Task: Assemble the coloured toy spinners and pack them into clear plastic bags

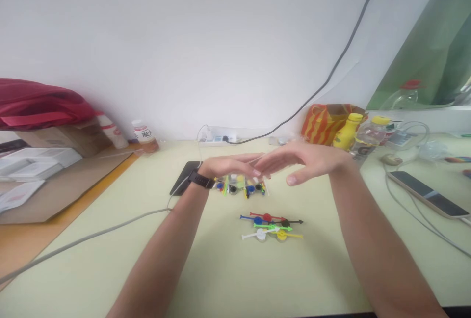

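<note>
Your left hand and right hand, both outstretched with nothing visible gripped, overlap in view above the table, presumably to leave uncovered the coloured arrows, lying nearer you, apparently clustered as one set.

Arrow spinners lie on the table, left of a phone.

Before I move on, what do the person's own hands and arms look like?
The left hand and right hand are ungloved, the forearms sleeveless as far as shown. A narrow black wristband, perhaps a watch, is worn on the left; nothing worn shows on the right.
</note>
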### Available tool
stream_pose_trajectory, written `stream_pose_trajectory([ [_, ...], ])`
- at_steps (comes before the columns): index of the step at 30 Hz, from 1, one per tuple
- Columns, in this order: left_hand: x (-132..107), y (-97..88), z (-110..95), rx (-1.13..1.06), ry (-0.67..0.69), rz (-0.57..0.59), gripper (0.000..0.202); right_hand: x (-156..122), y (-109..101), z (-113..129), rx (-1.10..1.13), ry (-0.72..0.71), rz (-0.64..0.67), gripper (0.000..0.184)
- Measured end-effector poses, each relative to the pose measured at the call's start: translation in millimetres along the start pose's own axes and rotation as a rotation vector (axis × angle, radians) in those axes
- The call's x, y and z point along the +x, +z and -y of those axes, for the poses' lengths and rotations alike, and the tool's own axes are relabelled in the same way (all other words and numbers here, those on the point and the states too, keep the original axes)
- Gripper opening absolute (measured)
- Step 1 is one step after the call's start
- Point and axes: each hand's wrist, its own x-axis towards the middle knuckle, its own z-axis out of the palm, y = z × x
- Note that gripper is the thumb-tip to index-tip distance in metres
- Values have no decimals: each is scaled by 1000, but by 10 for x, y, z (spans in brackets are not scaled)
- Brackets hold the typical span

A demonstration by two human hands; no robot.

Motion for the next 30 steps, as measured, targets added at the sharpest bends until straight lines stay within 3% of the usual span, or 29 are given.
stream_pose_trajectory([
  [4,-1,-4,-31,43,-28,34,63,4,-12,-56,133,-36,85,76],
  [10,19,-4,-31,98,-47,88,62,-22,13,54,49,54,2,66],
  [12,-30,-38,-46,132,-83,84,63,-32,14,59,-10,81,-70,58],
  [15,-210,-147,-91,213,-155,-10,68,-43,-7,15,-133,115,-283,40],
  [19,-532,-310,-145,312,-240,-240,76,-19,-41,-105,-295,199,-519,27],
  [20,-596,-337,-152,331,-257,-278,76,6,-33,-143,-332,238,-506,25],
  [22,-681,-366,-154,338,-281,-339,76,97,24,-229,-378,324,-354,23],
  [26,-693,-372,-98,325,-305,-387,74,436,300,-402,-345,432,165,35],
  [30,-639,-392,13,304,-304,-386,74,763,590,-484,-365,517,306,48],
])
